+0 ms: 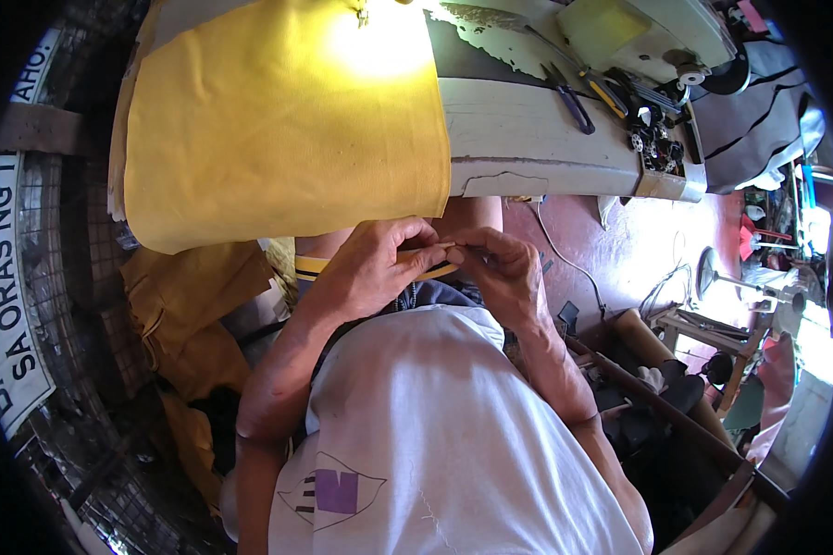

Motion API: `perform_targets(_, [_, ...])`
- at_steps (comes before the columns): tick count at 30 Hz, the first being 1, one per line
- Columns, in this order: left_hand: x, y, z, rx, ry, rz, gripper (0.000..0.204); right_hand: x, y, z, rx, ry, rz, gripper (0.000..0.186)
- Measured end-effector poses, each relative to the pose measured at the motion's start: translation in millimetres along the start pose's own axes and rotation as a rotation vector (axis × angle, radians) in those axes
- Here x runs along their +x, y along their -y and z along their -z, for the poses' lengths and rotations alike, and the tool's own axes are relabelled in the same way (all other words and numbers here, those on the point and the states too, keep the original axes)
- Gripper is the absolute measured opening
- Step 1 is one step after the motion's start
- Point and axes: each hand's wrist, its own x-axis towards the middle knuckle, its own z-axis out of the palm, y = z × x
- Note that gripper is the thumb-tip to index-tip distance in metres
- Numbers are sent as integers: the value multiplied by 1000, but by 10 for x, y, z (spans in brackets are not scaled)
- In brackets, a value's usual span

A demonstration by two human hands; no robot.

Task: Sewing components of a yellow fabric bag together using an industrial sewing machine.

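Observation:
Just below the table edge, in front of my lap, my left hand point(379, 263) and my right hand point(503, 266) meet with fingertips pinched together. Between them they grip a narrow yellow strip point(309, 265) with a dark line along it. The strip runs out on the left side of my left hand, and a curve of it shows under the fingers. Its pinched end is mostly covered by my fingertips. A large yellow sheet of fabric or leather point(287, 129) lies on the table and hangs over the front edge, close above my left hand.
On the white sewing-machine table point(537, 139) lie thread snips point(572, 100) and a yellow-handled tool point(607, 94). A tray point(662, 183) of small metal parts sits at the right corner, near the machine point(648, 37). Brown-yellow material point(194, 314) hangs at left; a fan point(706, 271) stands at right.

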Motion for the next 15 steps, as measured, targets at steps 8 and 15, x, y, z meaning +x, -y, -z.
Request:
perform_targets(8, [40,-196,269,-92,0,-43,22,224,240,-84,286,24,111,35])
perform_targets(15, [104,-257,201,-169,-398,-187,15,275,306,-462,530,-140,182,35])
